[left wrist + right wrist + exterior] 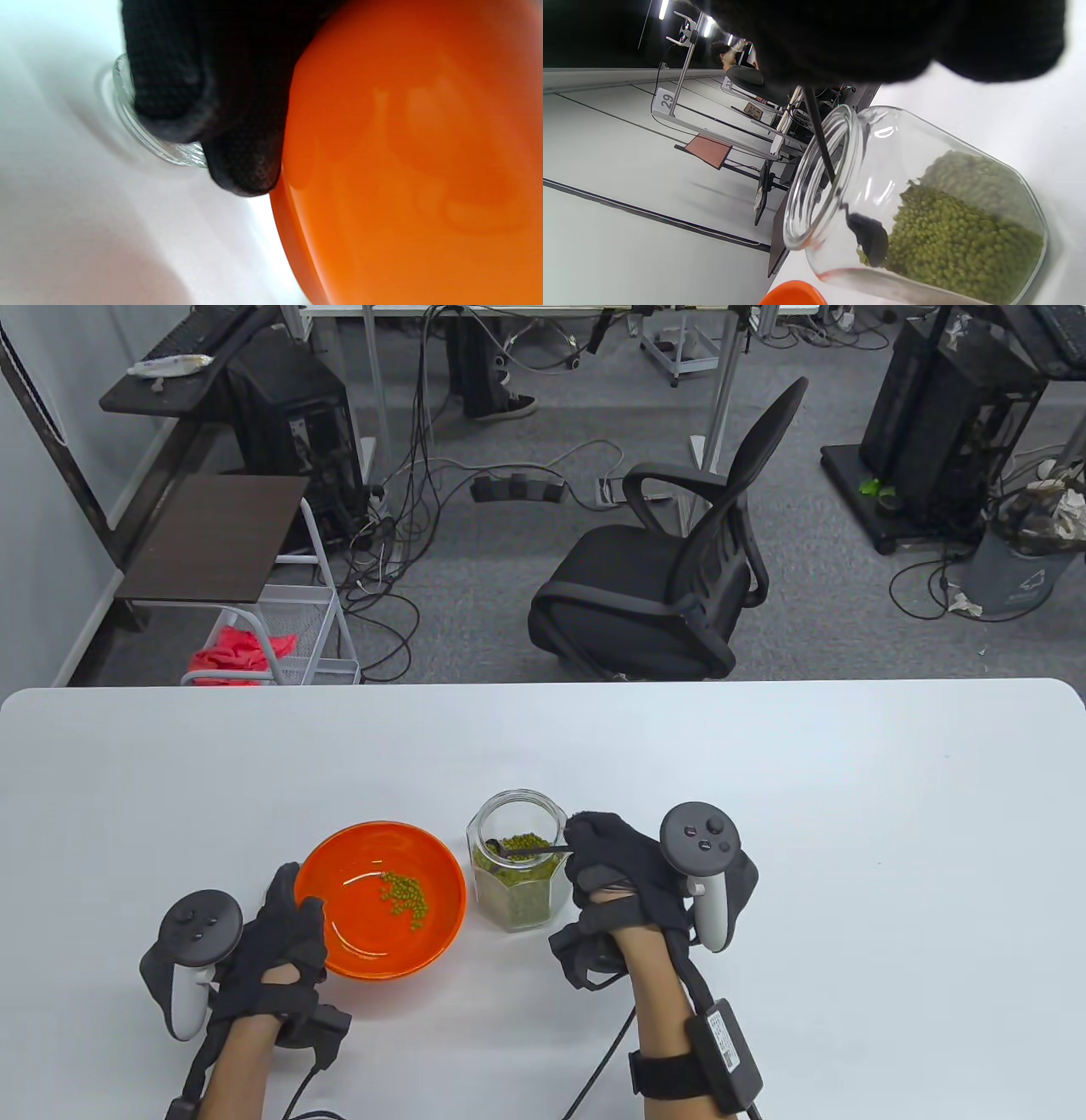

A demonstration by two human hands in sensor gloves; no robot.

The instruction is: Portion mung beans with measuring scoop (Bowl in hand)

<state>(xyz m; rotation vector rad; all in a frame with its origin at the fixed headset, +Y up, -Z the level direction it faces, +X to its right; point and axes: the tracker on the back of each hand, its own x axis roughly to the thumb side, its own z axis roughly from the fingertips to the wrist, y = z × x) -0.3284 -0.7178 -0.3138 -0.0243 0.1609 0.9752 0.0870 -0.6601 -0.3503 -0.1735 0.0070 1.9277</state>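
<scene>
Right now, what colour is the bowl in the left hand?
Bright orange; the bowl shows best in the table view.

- The number "29" stands in dark digits on a small white sign [663, 101] fixed to a metal frame in the room behind, seen in the right wrist view.
- A second white sign [727, 83] farther along carries digits too blurred to read.
</scene>
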